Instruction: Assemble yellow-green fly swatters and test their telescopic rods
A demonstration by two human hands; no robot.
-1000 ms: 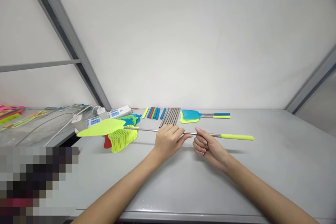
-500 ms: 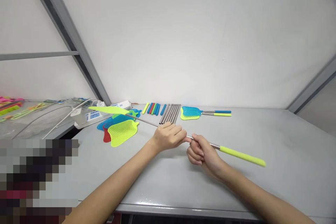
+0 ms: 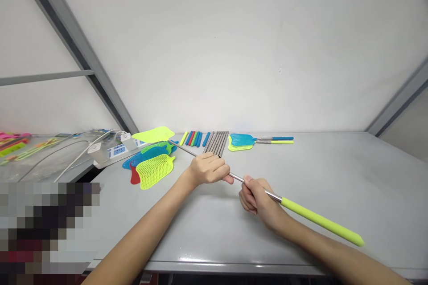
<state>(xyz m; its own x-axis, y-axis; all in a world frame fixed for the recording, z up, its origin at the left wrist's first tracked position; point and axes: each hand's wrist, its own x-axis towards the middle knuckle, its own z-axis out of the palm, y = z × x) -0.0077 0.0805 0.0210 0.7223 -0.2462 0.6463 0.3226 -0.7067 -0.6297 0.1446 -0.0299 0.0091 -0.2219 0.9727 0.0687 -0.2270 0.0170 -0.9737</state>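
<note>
Both hands grip one fly swatter (image 3: 236, 178) with a telescopic metal rod, held above the table. Its yellow-green head (image 3: 154, 134) is at the left and its yellow-green foam grip (image 3: 323, 221) sticks out to the lower right. My left hand (image 3: 209, 168) is closed around the thin rod in the middle. My right hand (image 3: 259, 198) is closed on the rod near the thicker metal tube by the grip. Beyond my left hand lie several metal rods (image 3: 217, 142) side by side. Loose swatter heads (image 3: 155, 171) in yellow-green, blue, green and red overlap on the table at the left.
Several coloured foam grips (image 3: 194, 138) lie in a row near the wall. Two swatters with heads and grips, blue (image 3: 242, 140) and yellow-green, lie stacked beyond my hands. A white power strip (image 3: 117, 151) with plugs and cables stands at the left, beside plastic bags (image 3: 56, 153).
My hands have moved slightly apart along the rod, with more thin rod showing between them. The swatter's head has turned from nearly edge-on to flatter, and its grip has swung lower right.
</note>
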